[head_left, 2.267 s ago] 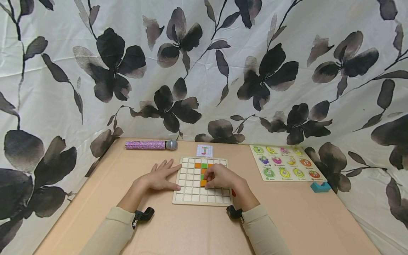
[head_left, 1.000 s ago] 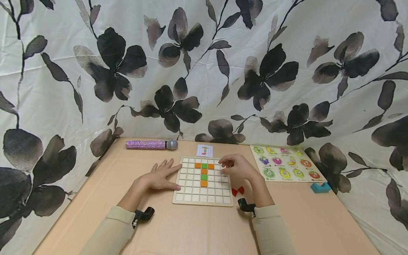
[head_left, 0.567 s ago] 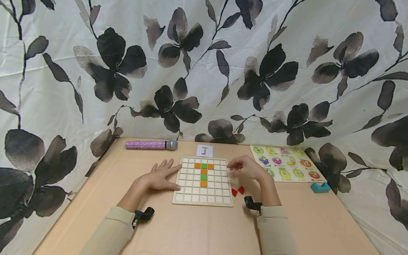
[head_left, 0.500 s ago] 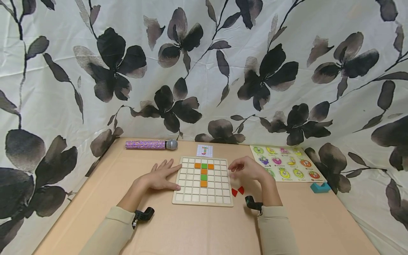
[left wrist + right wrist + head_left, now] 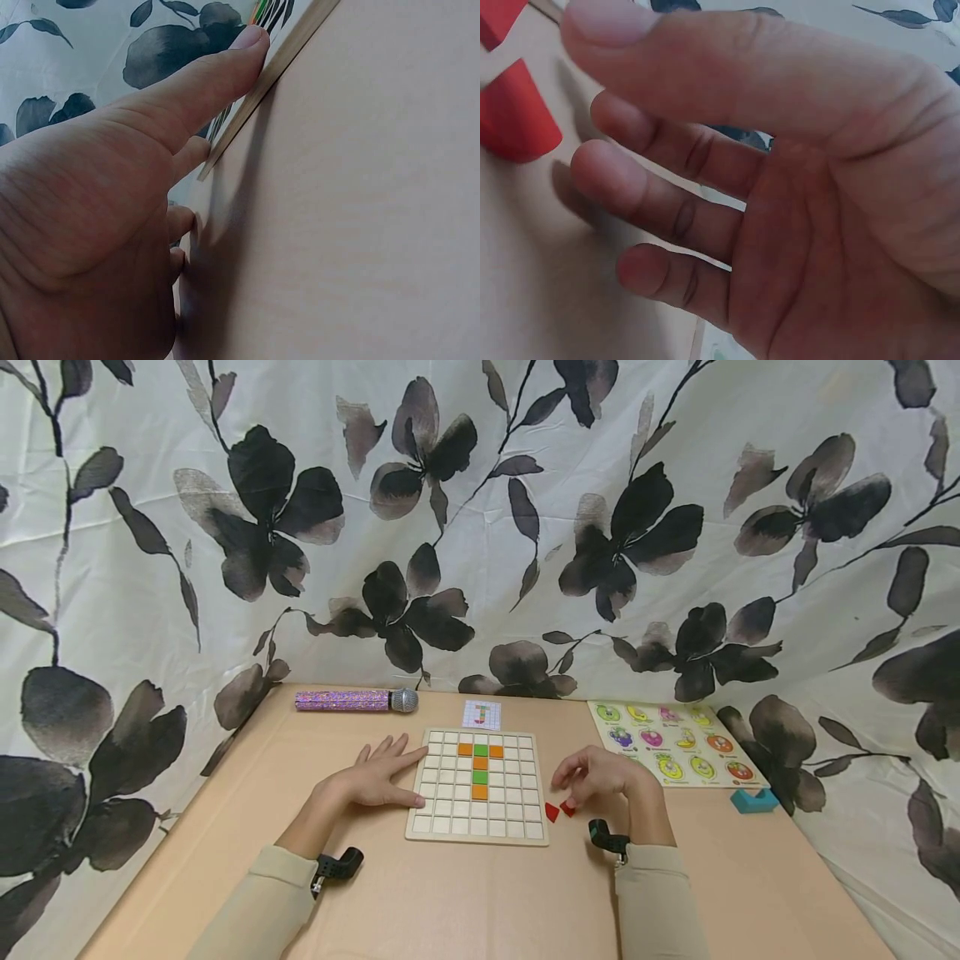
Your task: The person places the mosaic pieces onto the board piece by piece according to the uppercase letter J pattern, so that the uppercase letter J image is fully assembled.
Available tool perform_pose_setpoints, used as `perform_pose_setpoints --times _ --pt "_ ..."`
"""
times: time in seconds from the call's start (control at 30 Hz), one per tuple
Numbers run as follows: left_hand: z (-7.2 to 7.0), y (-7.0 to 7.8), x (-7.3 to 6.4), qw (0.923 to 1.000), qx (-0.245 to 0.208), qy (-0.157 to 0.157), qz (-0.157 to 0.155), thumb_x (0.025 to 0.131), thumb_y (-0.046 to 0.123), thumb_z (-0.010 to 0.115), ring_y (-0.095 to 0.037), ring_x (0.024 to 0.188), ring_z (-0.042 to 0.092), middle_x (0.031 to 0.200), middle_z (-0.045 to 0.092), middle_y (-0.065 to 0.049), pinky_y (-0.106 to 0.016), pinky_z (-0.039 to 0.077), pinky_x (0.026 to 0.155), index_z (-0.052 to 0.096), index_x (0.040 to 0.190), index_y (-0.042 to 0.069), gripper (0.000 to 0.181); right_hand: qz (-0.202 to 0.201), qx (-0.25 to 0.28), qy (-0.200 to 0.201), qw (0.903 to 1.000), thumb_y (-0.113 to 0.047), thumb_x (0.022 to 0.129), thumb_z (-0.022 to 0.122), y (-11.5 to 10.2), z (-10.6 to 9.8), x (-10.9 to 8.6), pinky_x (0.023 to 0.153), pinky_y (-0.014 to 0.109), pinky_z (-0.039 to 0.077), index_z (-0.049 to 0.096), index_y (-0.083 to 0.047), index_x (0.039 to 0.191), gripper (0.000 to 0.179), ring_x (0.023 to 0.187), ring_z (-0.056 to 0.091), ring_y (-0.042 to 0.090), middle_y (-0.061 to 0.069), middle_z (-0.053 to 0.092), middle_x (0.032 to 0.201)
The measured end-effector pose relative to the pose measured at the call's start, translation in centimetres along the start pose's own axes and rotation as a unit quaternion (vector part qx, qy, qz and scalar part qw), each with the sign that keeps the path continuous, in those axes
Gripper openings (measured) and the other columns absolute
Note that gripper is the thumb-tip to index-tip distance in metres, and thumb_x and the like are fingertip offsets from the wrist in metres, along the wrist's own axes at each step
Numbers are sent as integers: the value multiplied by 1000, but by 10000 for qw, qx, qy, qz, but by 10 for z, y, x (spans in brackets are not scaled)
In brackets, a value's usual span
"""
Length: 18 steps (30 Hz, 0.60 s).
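A white grid board (image 5: 450, 820) with a wooden rim lies in the middle of the table, with green and orange square tiles (image 5: 480, 763) forming a T in its cells. My left hand (image 5: 375, 779) is spread flat at its left side, thumb and index fingertip on the rim. In the left wrist view the thumb (image 5: 202, 86) lies on the board's edge. My right hand (image 5: 603, 775) hovers right of the board, its fingers loosely bent around nothing. Just by its thumb are two red quarter-round pieces (image 5: 552, 812); the right wrist view shows one red piece (image 5: 517, 116) in front of the fingertips.
Behind the board lies a small pattern card (image 5: 482, 714). A glittery purple microphone (image 5: 352, 701) is at the back left. To the right are a fruit picture sheet (image 5: 667, 743) and a blue block (image 5: 754, 802). A flowered curtain (image 5: 525, 527) hangs behind the table.
My right hand has left the orange tile at the column's bottom, moved right off the board, then come down toward the red pieces. My left hand has stayed still.
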<state>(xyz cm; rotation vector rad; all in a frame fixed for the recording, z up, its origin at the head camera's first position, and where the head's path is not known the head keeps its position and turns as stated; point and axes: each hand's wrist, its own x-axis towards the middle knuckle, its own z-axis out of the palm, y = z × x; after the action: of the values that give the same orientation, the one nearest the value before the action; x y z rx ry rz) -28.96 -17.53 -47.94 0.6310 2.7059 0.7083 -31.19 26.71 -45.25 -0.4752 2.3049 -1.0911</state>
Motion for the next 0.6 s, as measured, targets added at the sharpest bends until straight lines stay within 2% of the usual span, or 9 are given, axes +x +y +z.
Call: perform_pose_setpoints --times 0.2,0.43,0.6 --pt "-2 1 0 10000 27 -16 32 86 63 75 -51 159 -3 173 5 -26 -73 -8 123 32 165 23 99 102 93 -197 9997 -1 75 87 4 0 0 74 30 46 80 -4 103 29 85 58 22 13 73 93" --pt "-4 2 -1 9999 122 15 -6 87 62 75 -51 159 -2 173 6 -25 -73 -6 124 32 165 23 98 49 49 -425 9991 0 73 89 5 0 0 75 32 43 80 -2 102 30 86 53 22 23 64 92" --pt "-4 3 -2 9999 121 5 -10 87 62 75 -50 160 -2 173 6 -25 -73 -6 124 32 165 23 98 152 13 -447 9989 -1 72 90 7 2 1 73 31 43 80 -4 100 30 85 53 22 13 62 85"
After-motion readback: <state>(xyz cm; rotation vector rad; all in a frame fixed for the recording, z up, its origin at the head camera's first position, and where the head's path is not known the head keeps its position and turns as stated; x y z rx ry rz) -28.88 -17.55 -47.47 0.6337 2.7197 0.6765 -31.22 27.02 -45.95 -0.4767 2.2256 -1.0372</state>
